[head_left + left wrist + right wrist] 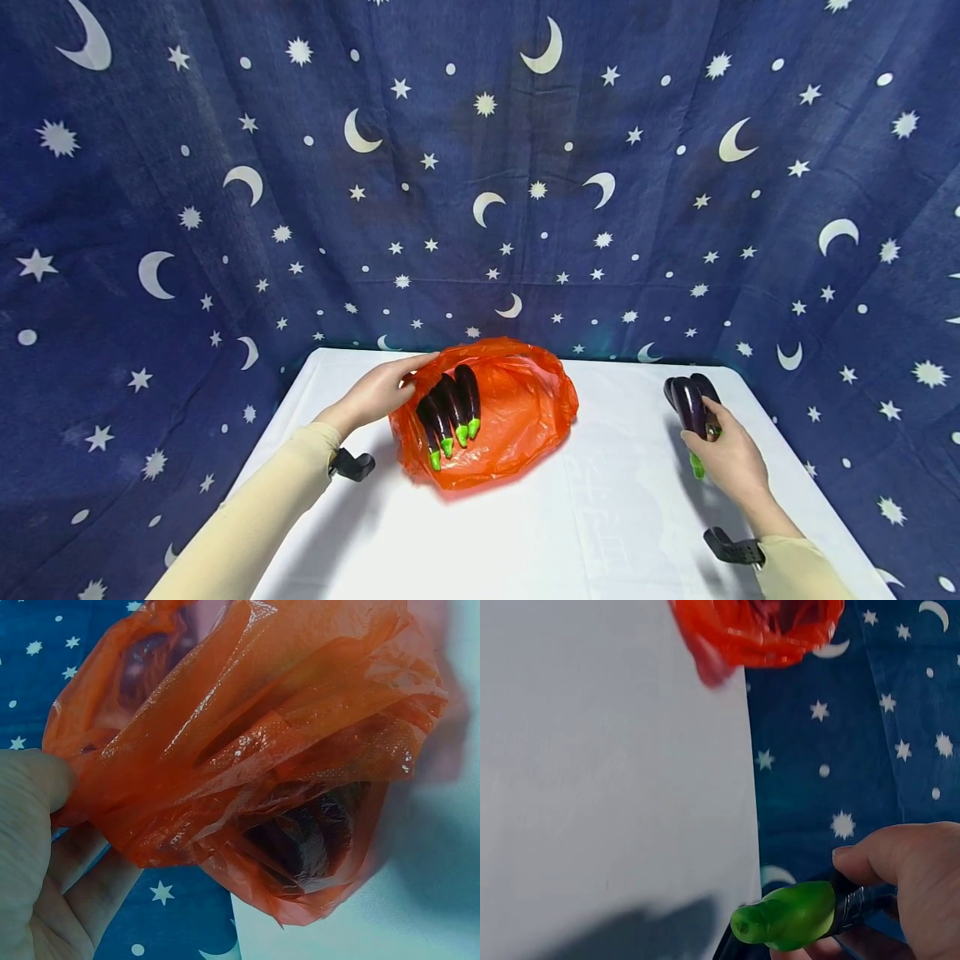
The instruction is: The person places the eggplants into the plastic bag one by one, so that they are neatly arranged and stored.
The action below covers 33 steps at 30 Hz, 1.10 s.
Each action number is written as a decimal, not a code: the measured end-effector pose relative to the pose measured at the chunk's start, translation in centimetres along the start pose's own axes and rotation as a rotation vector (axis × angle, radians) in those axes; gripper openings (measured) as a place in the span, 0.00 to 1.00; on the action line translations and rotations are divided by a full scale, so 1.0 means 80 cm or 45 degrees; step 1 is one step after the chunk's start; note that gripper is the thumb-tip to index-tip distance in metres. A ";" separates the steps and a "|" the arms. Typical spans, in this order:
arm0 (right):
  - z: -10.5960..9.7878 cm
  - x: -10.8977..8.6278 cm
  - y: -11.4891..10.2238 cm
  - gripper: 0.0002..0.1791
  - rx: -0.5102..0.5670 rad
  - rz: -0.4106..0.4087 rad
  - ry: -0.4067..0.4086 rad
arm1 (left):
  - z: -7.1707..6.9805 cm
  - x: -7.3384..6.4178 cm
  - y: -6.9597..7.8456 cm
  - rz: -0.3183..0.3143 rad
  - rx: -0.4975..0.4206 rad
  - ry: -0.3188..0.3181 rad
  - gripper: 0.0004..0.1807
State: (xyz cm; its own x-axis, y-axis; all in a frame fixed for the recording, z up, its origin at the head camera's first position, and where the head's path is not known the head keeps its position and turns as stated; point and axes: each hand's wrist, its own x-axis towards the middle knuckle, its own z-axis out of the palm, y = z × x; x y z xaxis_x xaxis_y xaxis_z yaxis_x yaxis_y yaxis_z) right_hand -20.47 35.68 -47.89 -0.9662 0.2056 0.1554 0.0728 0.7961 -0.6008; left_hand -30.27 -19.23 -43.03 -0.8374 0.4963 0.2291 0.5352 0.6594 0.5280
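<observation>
An orange-red plastic bag (517, 417) lies with its mouth spread wide on the white table. Several dark purple eggplants (453, 400) with bright green stem ends lie side by side in its left part. My left hand (375, 392) pinches the bag's left rim between thumb and fingers; the left wrist view shows the crumpled film (247, 757) running from that grip. At the table's right side, my right hand (727, 458) grips an eggplant (687, 404), whose green stem end (791, 919) points toward the right wrist camera. More eggplants (705, 385) lie close against it, partly hidden.
The white-covered table (465, 550) ends at a back edge close behind the bag. A dark blue cloth (540, 150) with moons and stars hangs behind and along both sides. A black band (733, 547) is on my right wrist, another (352, 464) on my left.
</observation>
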 end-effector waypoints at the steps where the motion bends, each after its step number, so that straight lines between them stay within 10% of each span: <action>1: 0.003 0.000 -0.004 0.43 0.008 -0.011 0.002 | 0.000 0.000 0.000 0.001 0.001 0.000 0.35; 33: 0.057 0.010 -0.086 0.41 0.172 -0.124 -0.076 | -0.001 -0.001 0.002 0.017 0.001 0.025 0.36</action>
State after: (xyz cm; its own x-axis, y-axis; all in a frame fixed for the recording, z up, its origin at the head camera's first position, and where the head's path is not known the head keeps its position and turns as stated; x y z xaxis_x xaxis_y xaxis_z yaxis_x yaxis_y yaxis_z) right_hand -22.91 27.77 -47.22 -0.9804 0.0935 0.1734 -0.0520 0.7260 -0.6857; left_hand -30.11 -19.22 -42.93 -0.8323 0.4939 0.2517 0.5462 0.6535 0.5240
